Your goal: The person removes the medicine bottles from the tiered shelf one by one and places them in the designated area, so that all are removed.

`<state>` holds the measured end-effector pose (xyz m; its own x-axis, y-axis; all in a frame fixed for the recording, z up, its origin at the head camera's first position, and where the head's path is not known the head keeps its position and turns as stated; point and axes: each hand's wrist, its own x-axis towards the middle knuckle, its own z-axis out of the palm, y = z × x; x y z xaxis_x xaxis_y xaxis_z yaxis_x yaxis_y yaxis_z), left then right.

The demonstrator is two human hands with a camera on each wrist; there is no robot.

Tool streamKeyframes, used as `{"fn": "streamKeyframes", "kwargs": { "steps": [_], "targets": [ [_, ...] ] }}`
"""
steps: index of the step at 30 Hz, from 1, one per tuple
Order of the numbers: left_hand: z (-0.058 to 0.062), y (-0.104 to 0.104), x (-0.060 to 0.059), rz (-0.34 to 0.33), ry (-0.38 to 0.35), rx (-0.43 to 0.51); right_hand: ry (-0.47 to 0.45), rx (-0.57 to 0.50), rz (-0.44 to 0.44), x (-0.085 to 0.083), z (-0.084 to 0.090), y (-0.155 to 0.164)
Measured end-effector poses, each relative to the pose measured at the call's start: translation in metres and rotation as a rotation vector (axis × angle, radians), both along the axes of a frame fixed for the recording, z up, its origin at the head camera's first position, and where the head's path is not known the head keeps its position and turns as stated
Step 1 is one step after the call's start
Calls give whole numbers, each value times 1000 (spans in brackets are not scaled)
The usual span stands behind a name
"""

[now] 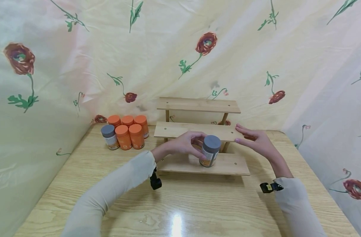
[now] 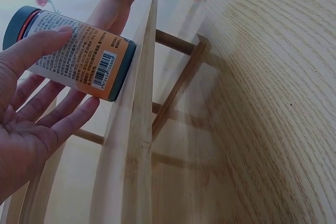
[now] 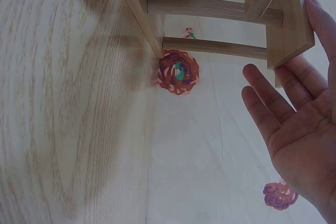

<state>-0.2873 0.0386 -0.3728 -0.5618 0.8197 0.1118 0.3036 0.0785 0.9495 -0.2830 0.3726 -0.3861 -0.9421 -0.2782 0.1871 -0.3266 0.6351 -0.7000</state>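
Observation:
A jar (image 1: pixel 210 152) with a grey lid and a white-and-orange label stands on the lowest board of a three-tier wooden shelf (image 1: pixel 171 164), toward its right side. My left hand (image 1: pixel 187 144) holds it from the left, thumb across the label; in the left wrist view the jar (image 2: pixel 84 51) shows a barcode and its base meets the board. At the right end of the middle board (image 1: pixel 195 130), my right hand (image 1: pixel 256 141) has its fingers extended. The right wrist view shows this hand (image 3: pixel 302 124) with fingertips right at the board's end.
Several orange jars (image 1: pixel 130 136) stand close together at the back left of the wooden table (image 1: pixel 180 204), beside another grey-lidded jar (image 1: pixel 110 137). Flower-printed cloth (image 1: pixel 156 49) hangs behind and along both sides. The upper board (image 1: pixel 198 104) stands close to the cloth.

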Motion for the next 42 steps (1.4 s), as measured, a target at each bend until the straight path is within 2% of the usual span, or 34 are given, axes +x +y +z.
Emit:
{"fn": "streamKeyframes", "kwargs": {
  "steps": [8, 19, 30, 35, 42],
  "targets": [
    [1, -4, -2, -1, 12, -27, -4, -2, -4, 0, -1, 0],
    [11, -22, -4, 26, 64, -65, -16, -13, -9, 0, 1, -1],
    [23, -51, -3, 69, 36, -34, -20, -35, -8, 0, 0, -2],
    [26, -68, -3, 117, 42, -62, -26, -31, -12, 0, 0, -2],
    [30, -94, -2, 158, -29, -31, -19, -33, -6, 0, 0, -2]
  ]
}}
